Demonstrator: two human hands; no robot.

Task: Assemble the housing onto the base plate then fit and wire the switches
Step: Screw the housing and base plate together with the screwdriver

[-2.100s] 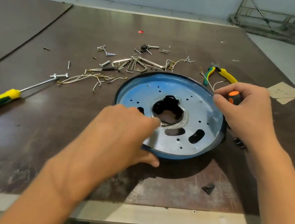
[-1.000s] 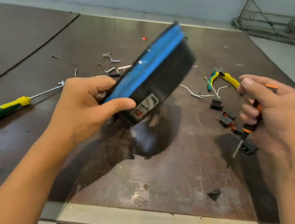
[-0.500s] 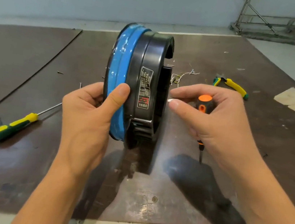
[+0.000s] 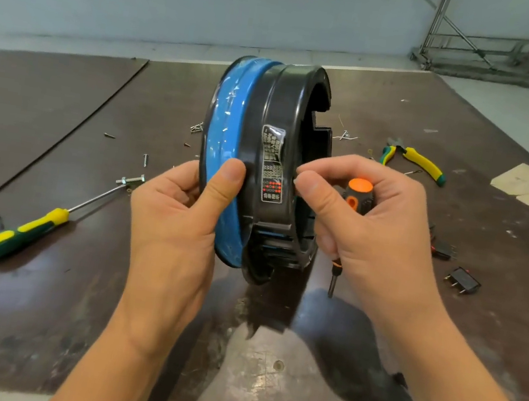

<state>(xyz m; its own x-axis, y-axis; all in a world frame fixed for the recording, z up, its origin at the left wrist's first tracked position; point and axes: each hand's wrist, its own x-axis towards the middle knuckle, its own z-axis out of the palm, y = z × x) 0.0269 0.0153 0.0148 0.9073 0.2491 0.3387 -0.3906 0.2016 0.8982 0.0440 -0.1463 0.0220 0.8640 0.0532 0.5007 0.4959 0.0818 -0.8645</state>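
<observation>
Closer than half a second ago, your right hand (image 4: 370, 235), curled round the screwdriver (image 4: 359, 188), touches the housing (image 4: 281, 107); your left hand (image 4: 174, 225) grips the base plate (image 4: 222, 140), edge-up between them, switches (image 4: 462, 284) rightward.

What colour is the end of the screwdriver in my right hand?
Orange, on the screwdriver in the right hand; head view.

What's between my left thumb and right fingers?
Head view: the labelled wall of the black housing spans it, left hand one side, right hand the other.
</observation>
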